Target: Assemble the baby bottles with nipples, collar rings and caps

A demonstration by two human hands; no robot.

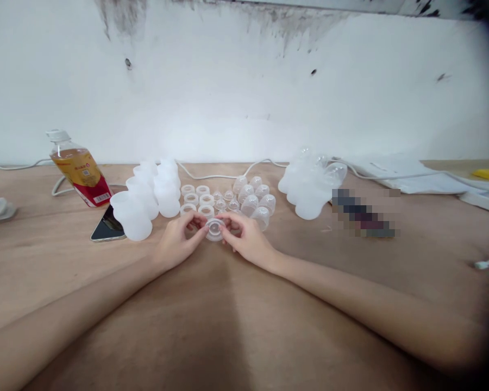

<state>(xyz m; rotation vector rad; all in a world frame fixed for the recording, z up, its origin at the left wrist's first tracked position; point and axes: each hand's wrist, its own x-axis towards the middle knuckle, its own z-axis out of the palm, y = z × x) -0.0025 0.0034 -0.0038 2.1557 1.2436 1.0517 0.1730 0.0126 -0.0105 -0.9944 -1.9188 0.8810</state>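
Head view, clear round piece: the clear round piece [215, 230] is held between the two hands, low over the wooden table [179, 326]; contact with the tabletop cannot be confirmed.
Axis of piece: no long axis is presented; a circular face is turned up toward the camera.
Left hand: the left edge is pinched by the left hand [178, 240], thumb on the near side.
Right hand: the right edge is gripped by the right hand [248, 239], fingertips drawn in.
Nearer hand: neither is favoured; the piece is touched by both.
White rings: the white rings [190, 199] are placed just beyond, toward the left.
Clear teats: the clear teats [233, 205] are set just beyond, slightly right.
Domed caps: the domed caps [250, 204] are grouped beyond the right hand.
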